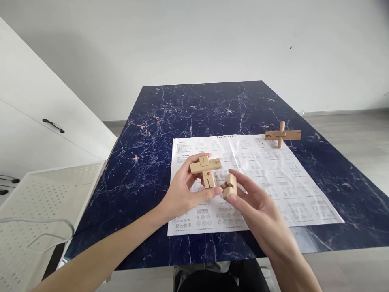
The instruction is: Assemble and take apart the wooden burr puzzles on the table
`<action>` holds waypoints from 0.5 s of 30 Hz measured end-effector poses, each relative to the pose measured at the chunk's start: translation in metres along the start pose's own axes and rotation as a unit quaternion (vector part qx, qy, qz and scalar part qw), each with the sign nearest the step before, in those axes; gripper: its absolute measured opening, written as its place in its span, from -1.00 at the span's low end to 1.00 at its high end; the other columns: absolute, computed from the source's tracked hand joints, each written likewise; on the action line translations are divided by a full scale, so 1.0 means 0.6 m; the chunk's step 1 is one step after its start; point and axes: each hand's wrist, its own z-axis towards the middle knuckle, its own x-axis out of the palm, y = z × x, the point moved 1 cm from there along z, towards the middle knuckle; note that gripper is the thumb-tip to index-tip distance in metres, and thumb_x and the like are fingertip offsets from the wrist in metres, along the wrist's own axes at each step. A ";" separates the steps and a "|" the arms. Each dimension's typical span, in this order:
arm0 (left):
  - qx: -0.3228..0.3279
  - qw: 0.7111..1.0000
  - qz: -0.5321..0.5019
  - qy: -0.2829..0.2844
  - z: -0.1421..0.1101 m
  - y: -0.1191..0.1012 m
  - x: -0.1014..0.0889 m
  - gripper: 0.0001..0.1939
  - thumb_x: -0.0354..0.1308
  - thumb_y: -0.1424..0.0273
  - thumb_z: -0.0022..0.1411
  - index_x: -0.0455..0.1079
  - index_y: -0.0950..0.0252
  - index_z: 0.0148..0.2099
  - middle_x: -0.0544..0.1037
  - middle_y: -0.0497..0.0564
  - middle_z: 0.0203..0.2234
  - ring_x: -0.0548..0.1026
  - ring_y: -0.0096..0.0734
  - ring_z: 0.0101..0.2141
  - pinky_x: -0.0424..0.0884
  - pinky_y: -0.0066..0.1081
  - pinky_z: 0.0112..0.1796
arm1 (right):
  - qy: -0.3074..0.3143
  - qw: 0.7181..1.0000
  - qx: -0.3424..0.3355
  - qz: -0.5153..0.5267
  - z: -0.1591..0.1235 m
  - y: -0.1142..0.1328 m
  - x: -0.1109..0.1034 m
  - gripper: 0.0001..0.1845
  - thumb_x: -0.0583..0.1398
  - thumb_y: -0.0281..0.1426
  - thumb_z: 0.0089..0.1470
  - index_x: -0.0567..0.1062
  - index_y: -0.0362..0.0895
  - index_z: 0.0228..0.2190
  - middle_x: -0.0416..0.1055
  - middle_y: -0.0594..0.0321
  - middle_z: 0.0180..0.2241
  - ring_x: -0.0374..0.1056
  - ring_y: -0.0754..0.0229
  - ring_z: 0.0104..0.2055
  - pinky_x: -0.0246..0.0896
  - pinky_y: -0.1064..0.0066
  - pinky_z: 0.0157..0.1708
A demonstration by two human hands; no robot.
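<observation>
My left hand [188, 186] is closed around a few interlocked wooden puzzle pieces [205, 165] that form a cross shape, with dark marks on their faces. Close to its right, my right hand [255, 202] pinches a single notched wooden puzzle piece [231, 184] between thumb and fingers, the notch facing left. The left thumb tip comes near this notched piece; whether they touch I cannot tell. Both hands are over a printed instruction sheet [258, 162] with rows of small diagrams. Part of the cross-shaped assembly is hidden by the left fingers.
Another wooden cross assembly [282, 134] lies over the sheet's far right corner. Beneath is a dark blue marble-patterned table [194, 109]. A white cabinet [45, 93] and a perforated white rack [45, 202] with a cable stand at the left. Behind is a pale wall [197, 40].
</observation>
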 end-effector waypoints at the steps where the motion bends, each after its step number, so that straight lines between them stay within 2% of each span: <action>1: 0.001 1.000 0.016 0.003 -0.001 -0.001 0.001 -0.31 0.56 0.36 0.19 0.35 0.10 0.28 0.57 0.06 0.05 0.56 -0.25 -0.09 0.51 -0.20 0.01 | 0.003 0.999 0.019 0.032 -0.003 0.003 -0.004 -0.28 0.51 -0.09 0.11 0.53 0.10 0.26 0.65 0.11 0.08 0.51 -0.18 0.24 0.32 -0.16 0.35; 4: 0.008 0.998 0.056 0.016 -0.006 -0.001 0.004 -0.30 0.56 0.35 0.19 0.34 0.09 0.29 0.56 0.07 0.07 0.57 -0.13 0.05 0.53 -0.15 0.06 | 0.011 0.993 0.035 0.113 -0.008 0.008 -0.010 -0.39 0.52 -0.04 0.09 0.66 0.05 0.12 0.63 0.10 0.15 0.48 -0.19 0.29 0.16 -0.14 0.46; 7: 0.039 0.995 0.090 0.029 -0.012 -0.001 0.008 -0.28 0.55 0.35 0.21 0.33 0.04 0.32 0.55 0.05 0.09 0.56 -0.12 0.10 0.53 -0.13 0.12 | 0.026 0.985 0.025 0.168 -0.009 0.005 -0.005 -0.45 0.45 0.07 0.16 0.71 0.06 0.06 0.59 0.12 0.22 0.40 -0.19 0.37 0.12 -0.07 0.49; 11: 0.085 0.985 0.148 0.033 -0.016 -0.001 0.013 -0.27 0.55 0.33 0.22 0.32 0.02 0.34 0.57 0.02 0.05 0.58 -0.18 0.01 0.57 -0.18 0.05 | 0.041 0.977 0.017 0.207 -0.008 -0.004 0.006 -0.61 0.36 0.04 0.30 0.73 0.12 0.00 0.58 0.16 0.24 0.37 -0.15 0.40 0.14 -0.08 0.49; 15: 0.132 0.974 0.182 0.039 -0.017 -0.002 0.017 -0.28 0.55 0.32 0.21 0.33 0.03 0.32 0.59 0.01 0.05 0.59 -0.19 0.00 0.56 -0.20 0.05 | 0.077 0.980 0.006 0.181 -0.010 -0.004 0.019 -0.58 0.34 0.05 0.30 0.70 0.15 0.07 0.57 0.15 0.24 0.39 -0.21 0.38 0.25 -0.18 0.41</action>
